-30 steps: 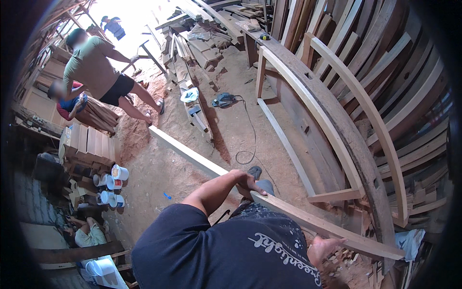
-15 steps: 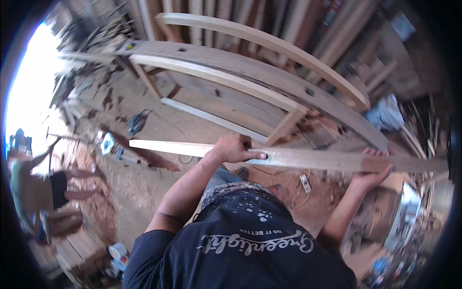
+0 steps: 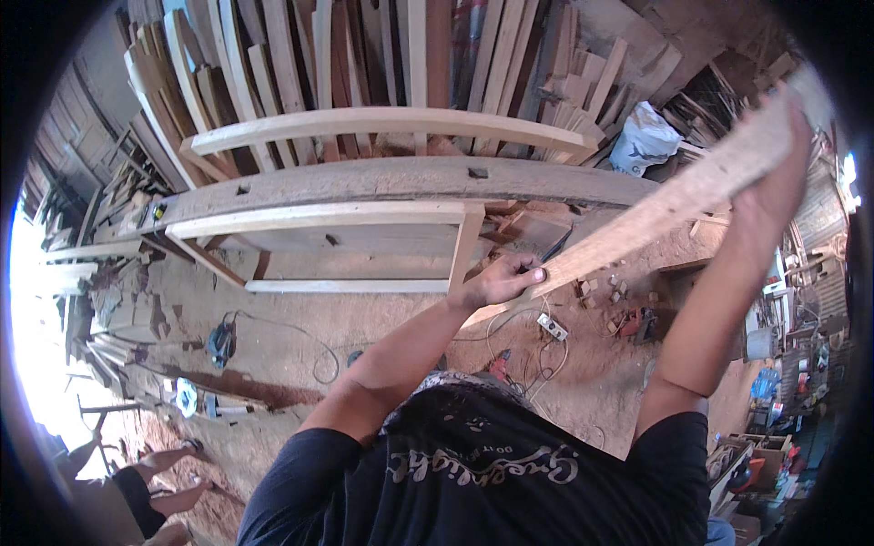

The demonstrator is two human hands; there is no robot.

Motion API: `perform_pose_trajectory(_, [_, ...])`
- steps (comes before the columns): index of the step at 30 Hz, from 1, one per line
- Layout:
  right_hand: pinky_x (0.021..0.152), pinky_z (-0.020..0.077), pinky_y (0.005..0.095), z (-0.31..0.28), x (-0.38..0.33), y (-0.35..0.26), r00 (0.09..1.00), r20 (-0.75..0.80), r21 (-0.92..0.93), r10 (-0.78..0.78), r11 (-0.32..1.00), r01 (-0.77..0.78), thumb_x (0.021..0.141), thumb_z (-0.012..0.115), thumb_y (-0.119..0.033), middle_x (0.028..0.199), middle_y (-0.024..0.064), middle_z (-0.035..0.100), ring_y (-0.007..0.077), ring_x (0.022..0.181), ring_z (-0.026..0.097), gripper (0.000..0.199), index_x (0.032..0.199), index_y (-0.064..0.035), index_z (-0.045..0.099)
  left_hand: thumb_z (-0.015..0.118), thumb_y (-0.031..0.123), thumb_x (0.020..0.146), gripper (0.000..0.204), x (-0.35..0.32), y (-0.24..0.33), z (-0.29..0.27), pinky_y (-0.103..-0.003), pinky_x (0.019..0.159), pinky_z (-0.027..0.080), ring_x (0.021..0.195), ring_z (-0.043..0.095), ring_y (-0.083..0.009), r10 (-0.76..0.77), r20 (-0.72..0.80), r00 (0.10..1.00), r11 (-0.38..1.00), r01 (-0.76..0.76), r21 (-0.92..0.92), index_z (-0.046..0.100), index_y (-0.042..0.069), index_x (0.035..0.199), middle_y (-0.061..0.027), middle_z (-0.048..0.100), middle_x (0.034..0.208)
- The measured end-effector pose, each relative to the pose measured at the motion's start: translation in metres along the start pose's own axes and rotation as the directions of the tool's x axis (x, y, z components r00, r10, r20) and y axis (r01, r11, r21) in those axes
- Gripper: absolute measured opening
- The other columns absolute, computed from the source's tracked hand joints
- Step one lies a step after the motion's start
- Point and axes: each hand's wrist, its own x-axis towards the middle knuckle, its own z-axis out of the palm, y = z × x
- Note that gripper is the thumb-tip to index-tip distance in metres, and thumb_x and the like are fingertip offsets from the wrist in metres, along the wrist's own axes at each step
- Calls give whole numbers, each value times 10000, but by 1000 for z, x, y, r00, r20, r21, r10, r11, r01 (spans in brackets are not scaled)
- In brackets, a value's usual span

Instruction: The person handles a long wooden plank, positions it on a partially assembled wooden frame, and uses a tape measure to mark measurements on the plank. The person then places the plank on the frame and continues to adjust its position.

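A long pale wooden plank [image 3: 651,218] slants across in front of me, its right part raised toward the upper right. My left hand [image 3: 510,280] is closed around its lower part, thumb on top. Near the raised end, my right hand [image 3: 774,150] grips the plank from the outer side; its fingers are blurred. Beyond the plank a pale rectangular wooden frame [image 3: 319,216] leans against a thick weathered beam [image 3: 364,179] with square holes. Another pale wooden rail [image 3: 391,120] runs behind that beam.
Boards [image 3: 278,73] lean along the back beside a white bag [image 3: 645,136]. On the dirt floor lie a corded power tool [image 3: 221,344], a white socket strip [image 3: 551,326], cables and a red tool [image 3: 637,323]. Another person [image 3: 137,491] is at the lower left.
The plank has swung from nearly level to a steep slant, its right end lifted by my right hand. My left hand has shifted right in view. The whole view has turned.
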Motion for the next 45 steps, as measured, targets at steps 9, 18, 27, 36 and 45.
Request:
perform_pose_trajectory(9, [1105,431,426,49,-7,170,995,88,-365,-53,928,82,866,812,-454,1389,320,577,390,1294,584,875,1400,151,475,582,550,1005,652,-164,-174,-87,-436,1095,463,1264,610,-362,-439,-350,827,745,553,373,572,53,1428,-235,643,1348])
perform_pose_trajectory(18, [1058,474,467,111,46,274,992,117,-577,-48,809,107,841,805,-525,1334,352,606,442,1259,605,905,1385,136,511,479,690,985,767,-536,-229,-42,-494,925,545,1101,695,-421,-669,-710,220,-50,940,339,748,-22,1081,-278,729,1102])
perform_pose_trajectory(27, [1140,425,485,145,59,321,985,36,-808,169,585,-71,794,740,-719,1427,333,554,455,1346,537,1124,1487,108,425,681,584,941,558,-573,-212,51,-459,590,562,661,709,-255,-776,-576,-257,385,529,-756,653,34,852,-112,668,763])
perform_pose_trajectory(36, [1119,426,527,197,5,340,989,-132,-836,72,528,-150,857,724,-637,1419,321,554,468,1333,532,954,1471,46,463,694,454,975,521,-606,-217,-79,-440,643,542,867,740,-299,-851,-514,-110,426,430,-796,593,17,1240,-131,727,1072])
perform_pose_trajectory(45, [1129,378,528,241,-222,348,984,130,-801,-121,573,176,1002,651,-234,1382,286,533,469,1325,488,548,1434,37,449,720,222,932,230,-703,-194,-263,-455,572,560,661,690,-254,-582,-757,-295,597,477,-645,692,-6,945,-142,723,823])
